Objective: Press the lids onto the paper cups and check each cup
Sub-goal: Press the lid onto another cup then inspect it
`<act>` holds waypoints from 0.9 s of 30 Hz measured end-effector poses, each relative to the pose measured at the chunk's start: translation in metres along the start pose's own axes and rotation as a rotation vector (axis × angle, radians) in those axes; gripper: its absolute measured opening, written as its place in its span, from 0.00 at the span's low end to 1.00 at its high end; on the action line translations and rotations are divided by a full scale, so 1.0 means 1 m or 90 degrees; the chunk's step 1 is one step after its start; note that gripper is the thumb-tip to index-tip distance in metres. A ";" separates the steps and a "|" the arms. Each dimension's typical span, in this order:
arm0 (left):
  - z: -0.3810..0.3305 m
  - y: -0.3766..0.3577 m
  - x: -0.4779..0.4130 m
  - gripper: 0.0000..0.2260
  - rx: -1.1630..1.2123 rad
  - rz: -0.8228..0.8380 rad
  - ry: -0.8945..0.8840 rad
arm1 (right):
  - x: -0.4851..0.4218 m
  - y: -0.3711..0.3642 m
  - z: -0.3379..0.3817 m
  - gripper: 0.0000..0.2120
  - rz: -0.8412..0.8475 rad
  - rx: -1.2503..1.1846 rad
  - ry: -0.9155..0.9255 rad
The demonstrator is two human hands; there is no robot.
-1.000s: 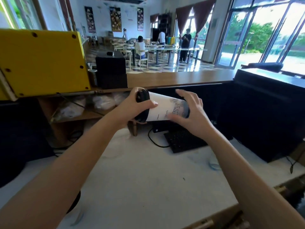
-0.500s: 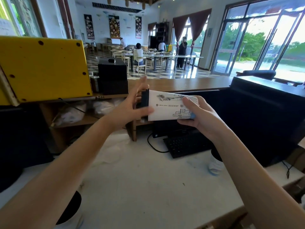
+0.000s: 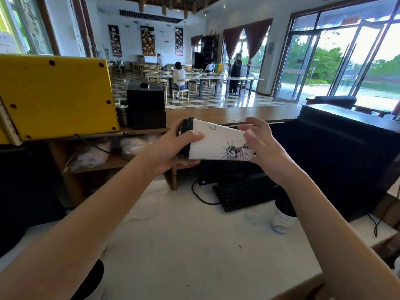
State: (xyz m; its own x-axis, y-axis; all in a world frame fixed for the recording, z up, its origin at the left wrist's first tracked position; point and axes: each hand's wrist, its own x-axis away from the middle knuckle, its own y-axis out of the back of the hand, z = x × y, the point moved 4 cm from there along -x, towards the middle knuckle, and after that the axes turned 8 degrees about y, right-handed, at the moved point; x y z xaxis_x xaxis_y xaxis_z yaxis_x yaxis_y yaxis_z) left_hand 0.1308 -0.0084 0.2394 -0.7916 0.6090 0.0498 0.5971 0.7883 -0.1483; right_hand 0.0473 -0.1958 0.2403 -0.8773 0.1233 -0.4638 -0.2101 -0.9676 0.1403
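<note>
Two hands grip the sideways lidded cup

The left hand covers most of the black lid of the held cup, the blurred right hand hides its base, the right forearm crosses a second cup on the table, and a third cup is cut off at the bottom edge.

Three lidded cups, two hands, one keyboard.
</note>
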 end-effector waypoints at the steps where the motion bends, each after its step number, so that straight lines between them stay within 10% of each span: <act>1: -0.001 -0.001 0.002 0.15 -0.037 -0.003 -0.036 | -0.002 0.002 -0.004 0.23 -0.019 -0.055 -0.084; 4: -0.008 -0.004 0.010 0.25 -0.189 -0.023 -0.188 | -0.002 -0.007 -0.007 0.34 0.023 -0.125 -0.245; 9: -0.015 -0.006 0.021 0.32 -0.340 -0.015 -0.369 | -0.006 -0.011 0.001 0.17 -0.026 -0.206 -0.184; 19: -0.012 0.009 0.003 0.21 0.018 0.119 0.129 | 0.005 -0.009 0.004 0.16 -0.005 -0.101 0.032; 27: -0.008 0.001 0.003 0.14 -0.112 0.022 0.032 | 0.006 -0.004 -0.005 0.20 0.038 -0.124 -0.052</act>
State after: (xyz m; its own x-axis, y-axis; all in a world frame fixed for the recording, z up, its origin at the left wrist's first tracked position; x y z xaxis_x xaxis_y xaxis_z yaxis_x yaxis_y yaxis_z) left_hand 0.1296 -0.0053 0.2470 -0.7652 0.6363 0.0979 0.6409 0.7672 0.0235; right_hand 0.0454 -0.1923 0.2327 -0.9196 0.0741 -0.3858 -0.0763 -0.9970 -0.0097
